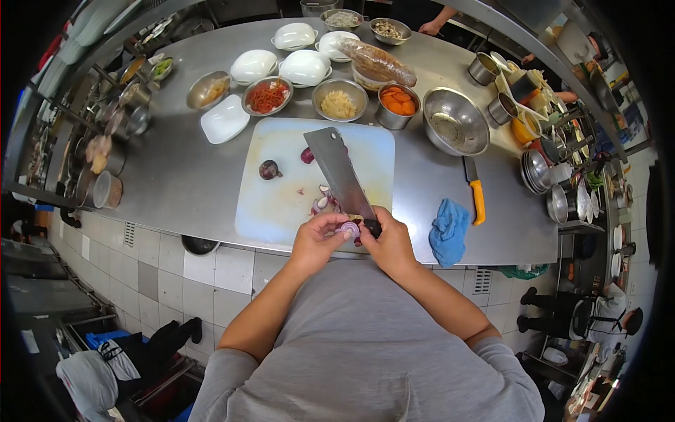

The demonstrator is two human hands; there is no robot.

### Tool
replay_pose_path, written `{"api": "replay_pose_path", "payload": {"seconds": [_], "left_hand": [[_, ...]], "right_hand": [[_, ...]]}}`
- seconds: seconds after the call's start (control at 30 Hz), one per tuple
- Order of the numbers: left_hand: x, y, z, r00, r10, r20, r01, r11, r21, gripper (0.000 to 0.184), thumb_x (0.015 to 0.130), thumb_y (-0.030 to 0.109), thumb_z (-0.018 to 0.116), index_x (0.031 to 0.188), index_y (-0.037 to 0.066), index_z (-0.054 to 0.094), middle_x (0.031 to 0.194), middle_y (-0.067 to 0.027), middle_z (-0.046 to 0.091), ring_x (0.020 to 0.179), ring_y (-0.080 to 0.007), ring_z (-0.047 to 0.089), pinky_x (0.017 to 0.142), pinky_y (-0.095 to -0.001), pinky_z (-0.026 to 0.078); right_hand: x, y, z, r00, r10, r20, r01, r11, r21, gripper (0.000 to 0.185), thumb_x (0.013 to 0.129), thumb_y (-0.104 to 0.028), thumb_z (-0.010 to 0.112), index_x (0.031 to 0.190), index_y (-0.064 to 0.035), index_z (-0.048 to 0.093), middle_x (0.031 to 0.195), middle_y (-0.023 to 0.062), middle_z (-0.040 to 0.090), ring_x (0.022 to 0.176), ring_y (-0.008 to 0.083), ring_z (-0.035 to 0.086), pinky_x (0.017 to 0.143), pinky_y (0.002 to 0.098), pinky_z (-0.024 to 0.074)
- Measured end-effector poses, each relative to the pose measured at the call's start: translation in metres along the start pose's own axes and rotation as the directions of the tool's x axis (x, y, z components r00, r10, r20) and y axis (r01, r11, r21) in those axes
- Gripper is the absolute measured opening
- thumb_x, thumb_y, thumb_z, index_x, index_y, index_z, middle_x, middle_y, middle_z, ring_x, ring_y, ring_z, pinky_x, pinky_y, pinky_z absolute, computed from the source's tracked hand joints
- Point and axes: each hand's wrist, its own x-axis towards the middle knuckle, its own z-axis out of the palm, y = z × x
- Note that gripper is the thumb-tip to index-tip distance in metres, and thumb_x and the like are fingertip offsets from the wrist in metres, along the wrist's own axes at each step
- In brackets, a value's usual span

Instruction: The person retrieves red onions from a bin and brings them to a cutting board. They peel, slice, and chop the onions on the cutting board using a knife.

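Note:
My left hand (pixel 316 243) is closed around a cut red onion (pixel 348 228), its pale rings facing up. Close beside it, my right hand (pixel 390 243) grips the black handle of a cleaver (pixel 341 172), whose broad blade points away from me over the white cutting board (pixel 267 211). The fingers of both hands nearly meet at the onion. Onion pieces and peel (pixel 323 202) lie on the board left of the blade. A whole red onion (pixel 269 169) rests farther left, and another onion (pixel 307 155) is partly hidden behind the blade.
Behind the board stand bowls of red strips (pixel 267 97), chopped pale pieces (pixel 339 103) and orange slices (pixel 398 102). A large steel bowl (pixel 457 123), a yellow-handled knife (pixel 477 197) and a blue cloth (pixel 450 232) are at right. Other people stand at both sides.

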Motion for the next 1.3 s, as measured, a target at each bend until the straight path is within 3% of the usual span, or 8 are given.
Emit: {"api": "replay_pose_path", "payload": {"seconds": [0.13, 0.23, 0.33, 0.47, 0.53, 0.87, 1.07, 1.3], "left_hand": [[-0.003, 0.009, -0.002, 0.997, -0.073, 0.038, 0.076, 0.993, -0.089, 0.035, 0.099, -0.007, 0.072, 0.133, -0.003, 0.065, 0.129, -0.0116, 0.072, 0.117, -0.0191, 0.069, 0.104, -0.0353, 0.058], [-0.006, 0.010, -0.006, 0.989, -0.124, 0.075, 0.138, 0.966, -0.218, 0.034, 0.102, -0.004, 0.069, 0.135, -0.001, 0.064, 0.130, -0.0117, 0.071, 0.118, -0.0186, 0.069, 0.102, -0.0339, 0.059], [-0.006, 0.005, -0.010, 0.990, -0.116, 0.081, 0.135, 0.946, -0.295, 0.033, 0.104, 0.000, 0.068, 0.137, 0.001, 0.063, 0.130, -0.0120, 0.071, 0.118, -0.0186, 0.069, 0.101, -0.0326, 0.059], [-0.005, -0.001, -0.010, 0.992, -0.120, 0.040, 0.127, 0.937, -0.327, 0.033, 0.105, 0.002, 0.068, 0.138, 0.002, 0.062, 0.132, -0.0124, 0.071, 0.118, -0.0191, 0.070, 0.101, -0.0325, 0.059], [-0.004, -0.001, -0.010, 0.993, -0.110, 0.036, 0.115, 0.950, -0.290, 0.033, 0.105, 0.002, 0.068, 0.138, 0.002, 0.063, 0.131, -0.0122, 0.071, 0.118, -0.0190, 0.070, 0.101, -0.0326, 0.059], [-0.006, 0.002, -0.007, 0.998, -0.067, -0.018, 0.064, 0.988, -0.143, 0.031, 0.102, -0.001, 0.071, 0.132, -0.001, 0.067, 0.125, -0.0112, 0.073, 0.114, -0.0186, 0.071, 0.098, -0.0339, 0.061], [-0.008, 0.001, -0.010, 0.998, -0.055, -0.038, 0.049, 0.989, -0.141, 0.032, 0.099, -0.005, 0.073, 0.130, -0.003, 0.068, 0.122, -0.0113, 0.073, 0.111, -0.0181, 0.071, 0.096, -0.0331, 0.062], [-0.007, 0.004, -0.012, 0.999, -0.021, -0.049, 0.017, 0.996, -0.091, 0.031, 0.096, -0.007, 0.075, 0.126, -0.004, 0.070, 0.119, -0.0114, 0.074, 0.110, -0.0181, 0.071, 0.097, -0.0322, 0.061]], "right_hand": [[0.001, -0.005, -0.003, 0.997, 0.080, 0.016, -0.081, 0.992, 0.097, 0.029, 0.096, -0.010, 0.074, 0.122, 0.0012, 0.067, 0.091, 0.0213, 0.078, 0.079, 0.0327, 0.079, 0.071, 0.0399, 0.0599], [0.000, -0.007, -0.006, 0.999, 0.022, -0.028, -0.020, 0.998, 0.059, 0.028, 0.096, -0.010, 0.075, 0.121, 0.0014, 0.068, 0.094, 0.0192, 0.079, 0.084, 0.0278, 0.080, 0.075, 0.0376, 0.0605], [-0.003, 0.000, -0.002, 0.998, 0.059, 0.005, -0.058, 0.972, 0.228, 0.029, 0.096, -0.010, 0.076, 0.122, 0.0014, 0.069, 0.099, 0.0187, 0.079, 0.090, 0.0276, 0.080, 0.081, 0.0365, 0.0603], [-0.007, -0.008, -0.007, 0.997, 0.053, 0.053, -0.066, 0.958, 0.280, 0.030, 0.097, -0.011, 0.077, 0.124, 0.0008, 0.069, 0.104, 0.0184, 0.079, 0.095, 0.0289, 0.080, 0.084, 0.0360, 0.0595], [-0.007, -0.012, -0.011, 0.996, 0.045, 0.073, -0.056, 0.986, 0.159, 0.032, 0.096, -0.010, 0.077, 0.126, -0.0002, 0.069, 0.105, 0.0186, 0.079, 0.096, 0.0308, 0.080, 0.084, 0.0360, 0.0594], [-0.007, 0.000, -0.008, 0.998, -0.003, 0.061, -0.005, 0.991, 0.135, 0.035, 0.095, -0.011, 0.078, 0.128, -0.0003, 0.069, 0.102, 0.0192, 0.079, 0.093, 0.0325, 0.080, 0.081, 0.0368, 0.0596], [-0.007, -0.003, -0.009, 0.995, 0.043, 0.092, -0.060, 0.979, 0.193, 0.035, 0.094, -0.012, 0.079, 0.126, -0.0005, 0.069, 0.100, 0.0205, 0.078, 0.091, 0.0320, 0.079, 0.080, 0.0375, 0.0595], [-0.008, -0.014, -0.002, 0.999, -0.025, 0.028, 0.023, 0.997, 0.067, 0.033, 0.094, -0.011, 0.078, 0.124, -0.0011, 0.068, 0.097, 0.0226, 0.076, 0.089, 0.0368, 0.078, 0.077, 0.0412, 0.0592]]}}
